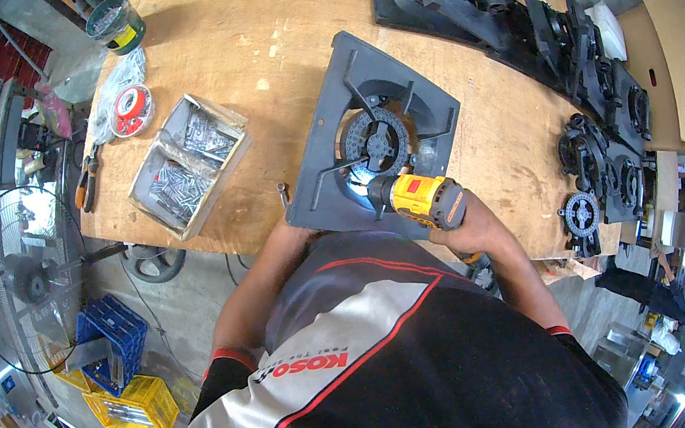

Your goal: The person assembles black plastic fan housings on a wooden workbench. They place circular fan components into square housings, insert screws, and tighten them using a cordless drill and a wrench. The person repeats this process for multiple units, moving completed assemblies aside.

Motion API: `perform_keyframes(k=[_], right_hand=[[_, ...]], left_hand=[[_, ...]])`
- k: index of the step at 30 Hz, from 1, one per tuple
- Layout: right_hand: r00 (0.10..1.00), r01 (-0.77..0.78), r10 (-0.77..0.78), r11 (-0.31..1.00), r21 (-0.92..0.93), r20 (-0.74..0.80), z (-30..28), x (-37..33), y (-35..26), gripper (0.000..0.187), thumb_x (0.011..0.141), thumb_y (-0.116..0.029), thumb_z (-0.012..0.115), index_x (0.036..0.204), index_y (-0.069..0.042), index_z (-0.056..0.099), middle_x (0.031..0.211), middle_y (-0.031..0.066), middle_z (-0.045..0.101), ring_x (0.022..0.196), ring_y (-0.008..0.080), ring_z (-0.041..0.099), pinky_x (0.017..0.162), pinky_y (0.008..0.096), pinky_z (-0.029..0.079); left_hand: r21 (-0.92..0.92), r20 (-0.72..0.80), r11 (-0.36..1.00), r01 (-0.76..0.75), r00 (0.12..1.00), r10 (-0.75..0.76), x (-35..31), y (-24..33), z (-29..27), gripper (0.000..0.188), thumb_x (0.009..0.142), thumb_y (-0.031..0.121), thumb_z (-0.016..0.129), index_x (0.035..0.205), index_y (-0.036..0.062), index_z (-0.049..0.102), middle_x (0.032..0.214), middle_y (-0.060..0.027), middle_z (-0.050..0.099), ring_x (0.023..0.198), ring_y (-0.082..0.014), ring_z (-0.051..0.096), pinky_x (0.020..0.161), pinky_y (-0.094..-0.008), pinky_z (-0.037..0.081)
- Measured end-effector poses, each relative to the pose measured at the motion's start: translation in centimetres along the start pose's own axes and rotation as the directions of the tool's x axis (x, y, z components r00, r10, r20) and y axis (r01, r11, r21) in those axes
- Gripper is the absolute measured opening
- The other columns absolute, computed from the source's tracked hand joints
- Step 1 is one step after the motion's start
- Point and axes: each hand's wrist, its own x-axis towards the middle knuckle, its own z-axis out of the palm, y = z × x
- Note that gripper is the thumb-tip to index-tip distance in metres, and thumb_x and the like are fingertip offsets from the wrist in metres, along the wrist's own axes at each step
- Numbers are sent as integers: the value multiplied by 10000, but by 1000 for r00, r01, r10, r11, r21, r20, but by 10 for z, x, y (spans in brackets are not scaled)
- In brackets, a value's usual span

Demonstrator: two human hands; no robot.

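A square grey gas stove top plate (325, 158) lies at the front edge of the table. Raised pan-support arms surround a round dark burner (374, 142) in its middle opening. My right hand (472, 227) is closed round the grip of a yellow and black cordless drill (422, 198). The drill's nose points left over the plate's near part, beside the burner, where a bright light shines. My left hand (302, 228) is at the plate's near left corner; its fingers are hidden beneath the plate. Just beside that corner a small metal fitting (283, 194) rests on the table.
Left on the table (245, 50) are a divided box of screws (185, 169), a red and white round tub (132, 110), pliers (89, 178) and a dark bucket (117, 25). More stove parts (500, 19) line the right side. A fan (26, 278) and crates (133, 410) stand left.
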Motion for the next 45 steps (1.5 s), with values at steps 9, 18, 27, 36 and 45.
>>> perform_keyframes(k=[9,18,27,36,45], right_hand=[[1000,-7,7,997,-72,5,0,4,6,460,700,-261,796,1105,-64,703,1003,171,740,957,306,725,835,377,565],[997,-2,9,995,-99,72,-7,6,5,440,701,-237,804,1083,-42,704,974,172,744,926,291,733,817,375,569],[999,-12,13,1000,-19,48,-8,5,3,429,687,-178,766,1085,-30,700,993,159,742,935,281,731,834,373,569],[999,-27,26,1000,15,33,-8,4,-3,419,703,-188,735,1089,-29,699,983,161,742,942,282,730,841,369,566],[999,-4,6,999,-51,45,-7,7,6,423,707,-210,756,1086,-30,701,979,168,742,931,290,732,824,372,568]], left_hand=[[277,66,958,-71,996,55,-1,-4,-3,632,723,195,876,1261,-7,613,1137,-87,651,1017,-161,601,880,-349,520],[166,37,984,-56,998,51,3,-1,0,580,758,187,839,1257,-7,616,1129,-87,657,1006,-162,608,877,-346,522],[147,32,988,-48,999,44,0,1,-2,529,793,180,803,1253,-7,620,1121,-87,663,995,-163,614,875,-343,524],[137,41,990,-36,999,31,-1,0,-2,479,829,173,766,1249,-7,623,1113,-86,668,984,-164,621,872,-340,526],[124,71,991,-43,997,35,6,2,-4,431,864,165,729,1245,-7,626,1105,-86,674,972,-165,627,870,-337,528]])
